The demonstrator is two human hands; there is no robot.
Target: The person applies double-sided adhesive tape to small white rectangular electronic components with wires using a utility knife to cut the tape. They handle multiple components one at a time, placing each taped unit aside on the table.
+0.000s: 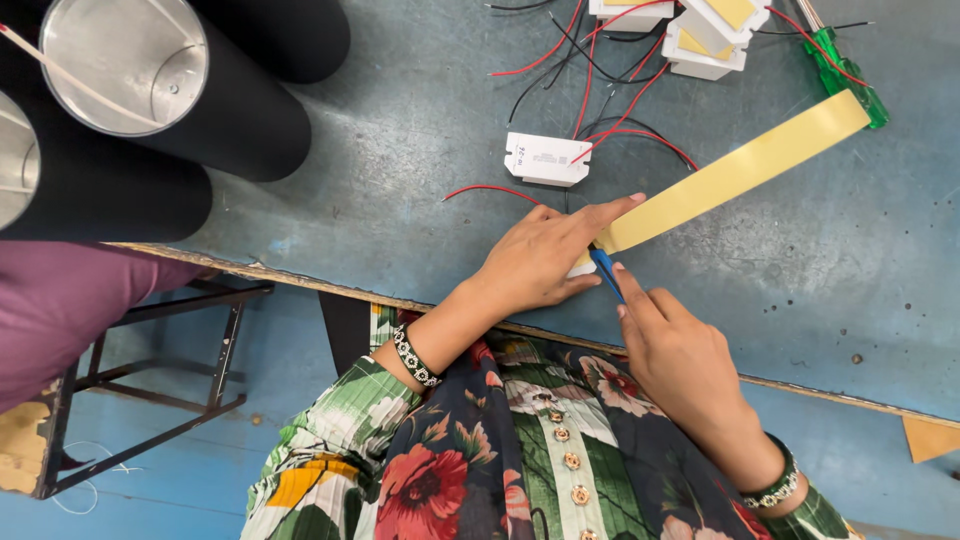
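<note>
While the yellow tape strip (735, 172) is stretching across the blue-grey table (420, 150) from under the left hand (545, 257), whose flat extended fingers (610, 210) are pinning its near end, the right hand (672, 345) is pinching a blue tool (606, 273) against that end, a white box (546, 159) with red and black wires (600, 95) lying just beyond.

- One view only: head cam, worn by the person, looking almost straight down.
- Faces the blue counter (400, 150) from above its near edge; edge runs diagonally, upper left to lower right.
- Close range: person's own lap and floral sleeves fill the bottom, below the counter edge.
- Beyond the edge the counter top fills the upper and right part; floor shows at lower left, under the edge.
- No 2nd view, so no shared area.
</note>
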